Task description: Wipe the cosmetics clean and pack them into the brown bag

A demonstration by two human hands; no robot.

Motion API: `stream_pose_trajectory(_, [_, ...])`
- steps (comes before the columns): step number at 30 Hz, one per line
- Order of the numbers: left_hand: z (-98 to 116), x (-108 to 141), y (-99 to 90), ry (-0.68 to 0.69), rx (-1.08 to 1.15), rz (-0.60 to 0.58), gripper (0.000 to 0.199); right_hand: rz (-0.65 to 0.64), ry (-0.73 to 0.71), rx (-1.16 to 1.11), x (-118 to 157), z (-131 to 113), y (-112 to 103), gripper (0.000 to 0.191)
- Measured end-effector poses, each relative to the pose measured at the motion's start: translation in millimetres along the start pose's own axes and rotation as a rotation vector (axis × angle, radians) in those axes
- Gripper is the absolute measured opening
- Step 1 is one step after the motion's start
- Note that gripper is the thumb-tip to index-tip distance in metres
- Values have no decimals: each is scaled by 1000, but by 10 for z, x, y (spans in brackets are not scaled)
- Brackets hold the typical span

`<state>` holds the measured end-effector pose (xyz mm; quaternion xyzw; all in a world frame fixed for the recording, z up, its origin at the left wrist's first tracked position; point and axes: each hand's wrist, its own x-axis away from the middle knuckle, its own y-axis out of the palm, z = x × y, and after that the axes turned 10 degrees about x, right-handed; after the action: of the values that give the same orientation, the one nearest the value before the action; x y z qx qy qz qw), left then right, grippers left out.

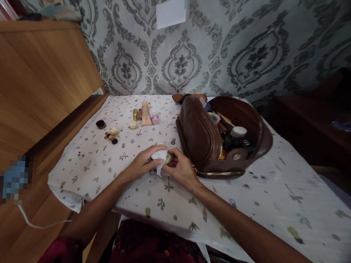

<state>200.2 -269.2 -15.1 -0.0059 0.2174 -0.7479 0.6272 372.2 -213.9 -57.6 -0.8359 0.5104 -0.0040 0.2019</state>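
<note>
Over the front part of the table, both hands meet around one small item. My left hand (147, 162) is closed on a white wipe or cloth (160, 155), whose loose end hangs down. My right hand (179, 167) grips a small pale-green round item (168, 158), perhaps a jar or lid, against the wipe. Fingers and cloth cover most of it. Just right of my right hand stands a brown leather cosmetic bag (198, 129), unzipped, with a white-capped bottle (238, 132) and other cosmetics inside.
A peach tube (146, 113), a gold lipstick (135, 114), a pink item (155, 119) and a cream round pot (132, 125) lie at the back. Farther left are a black-lidded jar (100, 124) and a small black-and-gold bottle (111, 137). A patterned cloth (92, 165) covers the table.
</note>
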Motion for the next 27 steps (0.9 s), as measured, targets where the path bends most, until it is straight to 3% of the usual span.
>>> stream_pose_trajectory(5, [-9, -5, -43, 30, 29, 34, 38, -46, 87, -326, -32, -21, -9, 44])
stream_pose_trajectory(14, [-90, 17, 40, 221, -83, 192, 24, -66, 142, -464, -4, -87, -8, 60])
stream_pose_trajectory(17, [-102, 39, 66, 204, -138, 262, 24, -84, 185, -523, -1, -90, 1, 55])
stream_pose_trajectory(22, [-70, 59, 73, 23, -194, 342, 20, -83, 189, -597, 8, -115, 2, 43])
stream_pose_trajectory(27, [-45, 33, 89, 190, -188, 363, 19, -122, 202, -596, 11, -147, -27, 41])
